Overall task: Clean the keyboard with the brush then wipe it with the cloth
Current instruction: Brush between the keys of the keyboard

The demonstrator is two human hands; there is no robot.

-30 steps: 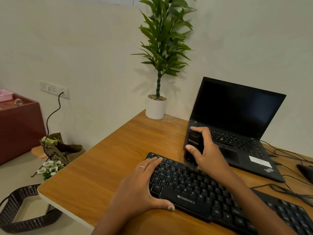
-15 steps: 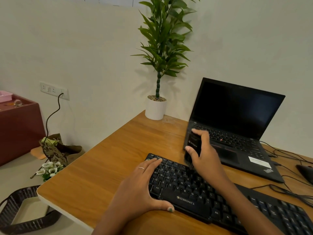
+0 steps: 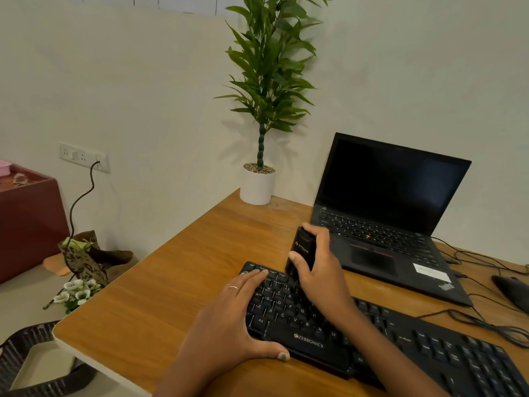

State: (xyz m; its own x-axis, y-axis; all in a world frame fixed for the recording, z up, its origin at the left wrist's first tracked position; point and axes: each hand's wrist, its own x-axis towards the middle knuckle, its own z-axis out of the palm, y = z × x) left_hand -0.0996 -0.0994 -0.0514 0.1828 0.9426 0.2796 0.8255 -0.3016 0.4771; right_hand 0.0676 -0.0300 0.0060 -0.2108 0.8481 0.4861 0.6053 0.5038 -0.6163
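A black keyboard (image 3: 372, 336) lies along the desk's (image 3: 160, 282) near edge. The left hand (image 3: 229, 319) rests flat on its left end, fingers spread, likely steadying it, while the right hand (image 3: 317, 270) grips the brush (image 3: 300, 250) upright over the top rows. No cloth in sight.

A brown wooden table (image 3: 177, 285) with things on top

A black keyboard (image 3: 400, 342) lies along the near side. A black open laptop (image 3: 380, 224) sits behind it, close by. A white pot with a tall green plant (image 3: 257, 184) stands in the far corner, next to the laptop. Thin black wires (image 3: 486, 319) trail over the wood on the right. A dark thing at the right edge, maybe a mouse (image 3: 512, 290), sits there too.
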